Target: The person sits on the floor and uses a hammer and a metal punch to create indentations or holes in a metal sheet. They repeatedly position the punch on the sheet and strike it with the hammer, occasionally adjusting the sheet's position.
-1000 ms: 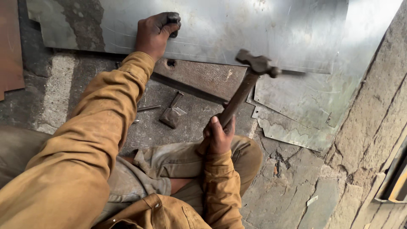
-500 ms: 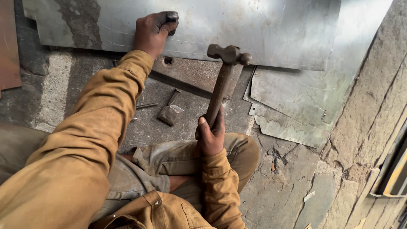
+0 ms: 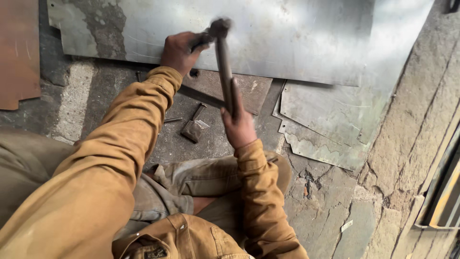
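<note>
Hammer [image 3: 224,67] now coming down, head blurring right at chisel tip, versus raised off to right a second ago, so strike landing on punch/chisel [image 3: 201,39], looks like. Right hand [image 3: 238,125] wrapping tight round hammer handle. Left hand [image 3: 179,49] fisting round chisel, holding it on big steel sheet [image 3: 297,38] near its lower edge. Count: one hammer, one chisel in hand, one spare tool on floor [image 3: 193,125], roughly three loose sheet offcuts [image 3: 326,124]
</note>
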